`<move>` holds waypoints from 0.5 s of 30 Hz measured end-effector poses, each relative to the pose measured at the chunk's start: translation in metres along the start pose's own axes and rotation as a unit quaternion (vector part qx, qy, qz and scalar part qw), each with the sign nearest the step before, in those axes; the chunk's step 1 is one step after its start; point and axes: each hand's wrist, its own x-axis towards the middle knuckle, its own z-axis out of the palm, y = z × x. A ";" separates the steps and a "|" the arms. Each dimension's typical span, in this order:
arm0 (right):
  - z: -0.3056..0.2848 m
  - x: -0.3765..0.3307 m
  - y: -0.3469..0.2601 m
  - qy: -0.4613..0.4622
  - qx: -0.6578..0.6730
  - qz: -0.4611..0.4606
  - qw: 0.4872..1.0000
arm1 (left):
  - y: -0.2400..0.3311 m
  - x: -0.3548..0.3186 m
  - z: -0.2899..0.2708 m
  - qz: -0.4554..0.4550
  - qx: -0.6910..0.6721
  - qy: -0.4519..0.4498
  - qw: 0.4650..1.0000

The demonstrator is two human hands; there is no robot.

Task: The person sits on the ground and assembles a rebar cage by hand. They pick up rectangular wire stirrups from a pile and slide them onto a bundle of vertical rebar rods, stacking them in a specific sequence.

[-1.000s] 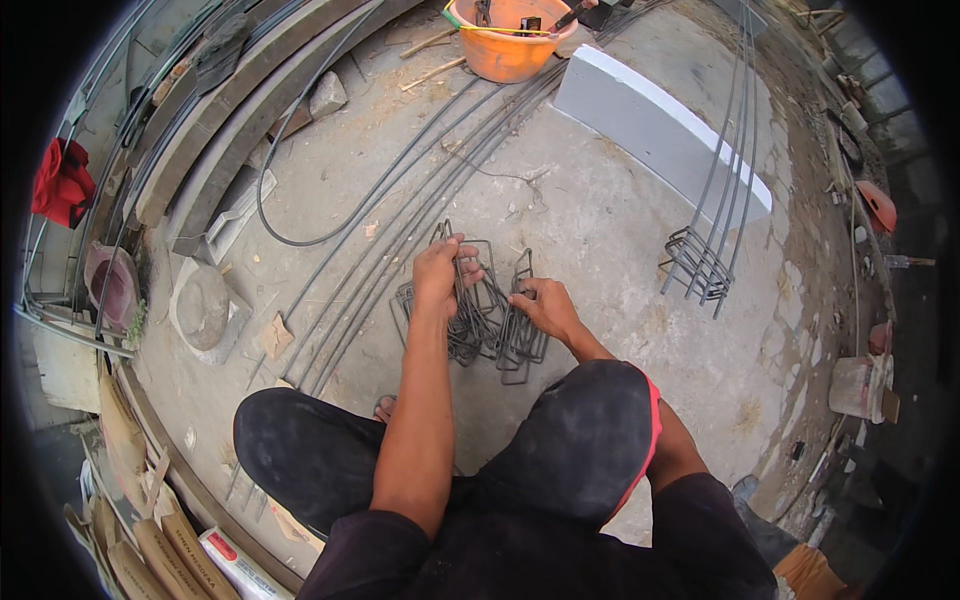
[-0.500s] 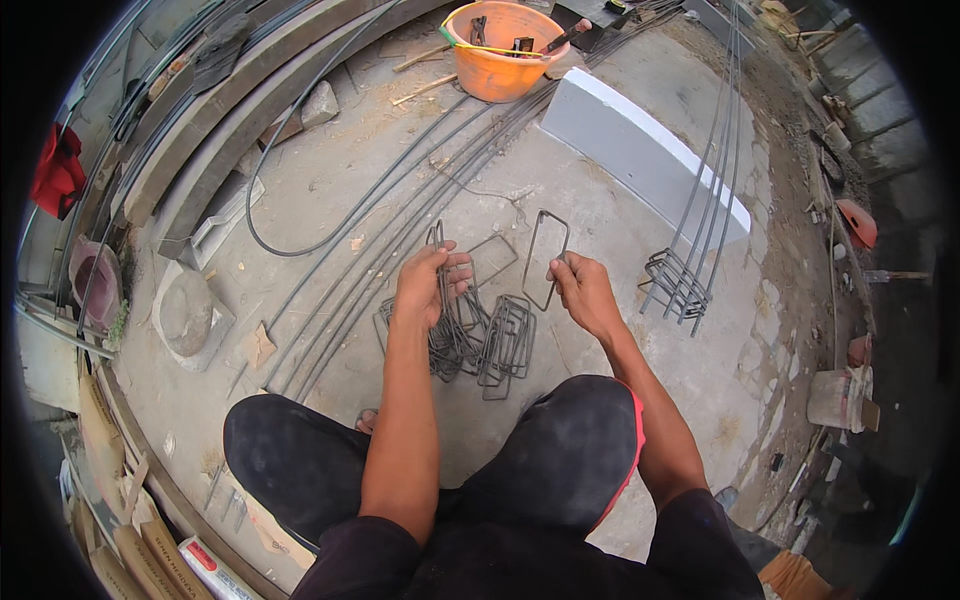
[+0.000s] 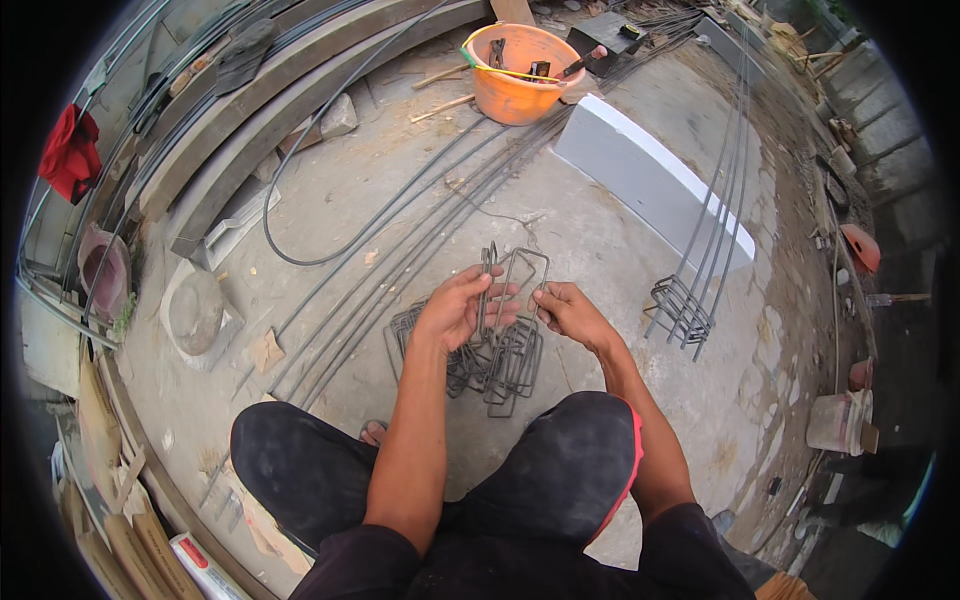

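— Held what, and how?
— Gripped a rectangular bent wire stirrup [image 3: 522,285] between both hands, lifted above the concrete floor [image 3: 610,250]. Left hand [image 3: 455,310] closed round its left side, fingers curled over the bar. Right hand [image 3: 565,308] pinched shut on its right edge.
— Lay where, the others?
— Heaped as a pile of stirrups [image 3: 490,360] directly under the hands, just ahead of the knees, touching the floor. Stood apart to the right as a second bundle of stirrups [image 3: 680,310], threaded on long bars beside a white block [image 3: 640,175].
— Containers?
— Sat well beyond the hands: an orange bucket [image 3: 520,85], upright, open-topped, loaded with dark tools, handles poking over the rim; could not tell their kind. Leaned at far left: a pinkish bucket [image 3: 105,275], contents unclear. Stood at lower right: a pale small bucket [image 3: 835,425], inside hidden.
— Between bucket and hands?
— Ran long steel rods [image 3: 400,270] diagonally over the floor.
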 end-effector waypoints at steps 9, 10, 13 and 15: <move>0.021 0.034 0.016 0.008 0.085 0.122 0.989 | -0.003 -0.008 0.001 -0.001 0.062 0.008 0.998; 0.017 0.043 0.023 0.045 0.062 0.108 0.991 | -0.003 -0.008 -0.006 -0.005 0.085 0.031 0.996; -0.001 0.074 0.085 0.179 -0.105 0.053 0.977 | -0.014 -0.001 -0.026 -0.014 0.115 0.111 0.987; 0.013 0.087 0.096 0.261 -0.331 -0.014 0.907 | -0.011 -0.011 -0.031 -0.003 0.087 0.139 0.986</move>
